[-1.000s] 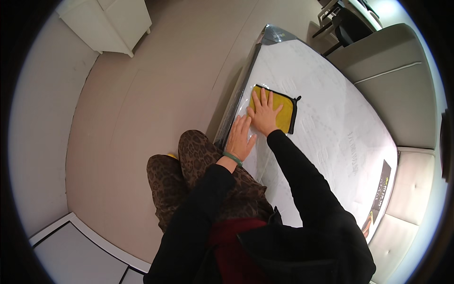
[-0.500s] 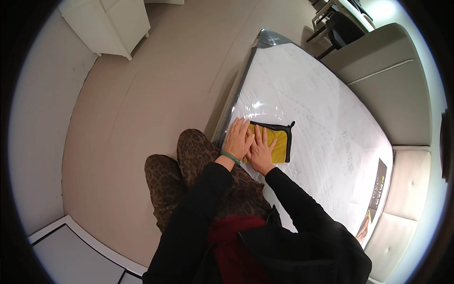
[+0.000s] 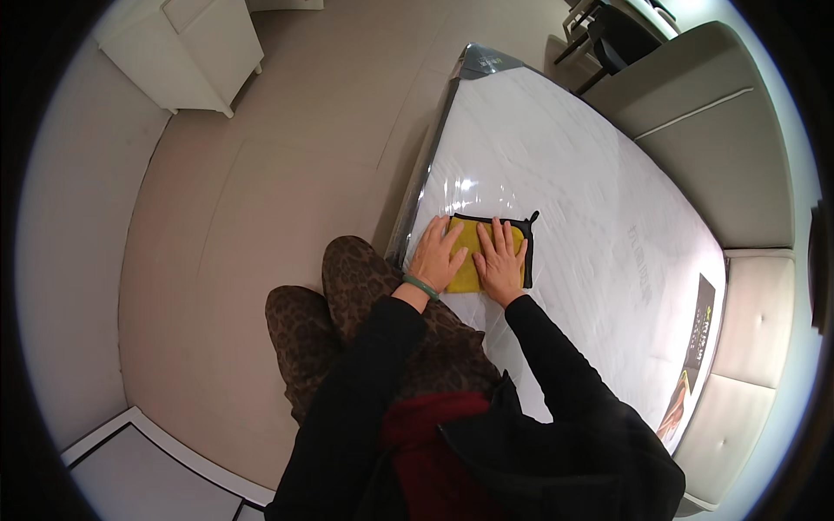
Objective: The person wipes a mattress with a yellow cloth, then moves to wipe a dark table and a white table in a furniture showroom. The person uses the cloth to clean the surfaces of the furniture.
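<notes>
A folded yellow cloth (image 3: 466,276) with black edging and a small black loop at its far right corner lies flat on a plastic-wrapped white mattress (image 3: 565,165). My left hand (image 3: 431,259) rests with fingers spread on the cloth's left edge; a green bangle circles that wrist. On the right half of the cloth, my right hand (image 3: 501,271) is pressed flat, fingers apart and pointing away from me. A strip of yellow shows between the two hands. Neither hand grips anything.
The mattress's dark side edge (image 3: 432,165) runs along my knees. A padded grey headboard panel (image 3: 695,130) and cream cushioned panels (image 3: 747,330) border the right. Beyond are a black chair (image 3: 618,43) and, far left, a white cabinet (image 3: 187,52). A white-framed panel (image 3: 165,460) lies lower left.
My right hand has slid rightward across the cloth, away from my left hand, which it was touching. My left hand stays nearly in place. The view has shifted slightly.
</notes>
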Action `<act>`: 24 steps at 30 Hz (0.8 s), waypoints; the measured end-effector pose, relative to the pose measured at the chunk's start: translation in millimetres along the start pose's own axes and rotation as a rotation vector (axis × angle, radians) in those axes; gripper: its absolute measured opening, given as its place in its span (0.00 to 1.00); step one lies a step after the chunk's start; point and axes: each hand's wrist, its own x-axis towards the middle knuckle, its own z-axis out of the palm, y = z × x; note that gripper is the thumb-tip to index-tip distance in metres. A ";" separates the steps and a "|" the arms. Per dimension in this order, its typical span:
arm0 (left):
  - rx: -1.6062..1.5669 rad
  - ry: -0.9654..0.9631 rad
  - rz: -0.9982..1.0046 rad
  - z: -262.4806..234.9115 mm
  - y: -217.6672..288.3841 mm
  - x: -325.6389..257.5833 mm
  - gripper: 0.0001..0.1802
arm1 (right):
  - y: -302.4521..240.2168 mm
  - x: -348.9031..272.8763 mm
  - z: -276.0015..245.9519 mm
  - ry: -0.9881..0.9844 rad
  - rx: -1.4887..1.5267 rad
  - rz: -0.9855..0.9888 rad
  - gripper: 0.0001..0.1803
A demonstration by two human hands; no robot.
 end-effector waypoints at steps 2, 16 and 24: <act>0.012 -0.023 0.007 -0.2 1.6 0.1 0.27 | 1.0 1.7 0.0 -0.005 -0.014 -0.001 0.32; 0.006 -0.008 -0.011 -1.6 -2.4 -1.0 0.27 | 91.8 28.9 10.5 -0.026 -0.149 0.444 0.32; -0.014 -0.020 -0.026 -1.2 -0.2 0.3 0.27 | 148.2 40.8 3.5 -0.063 -0.213 0.841 0.33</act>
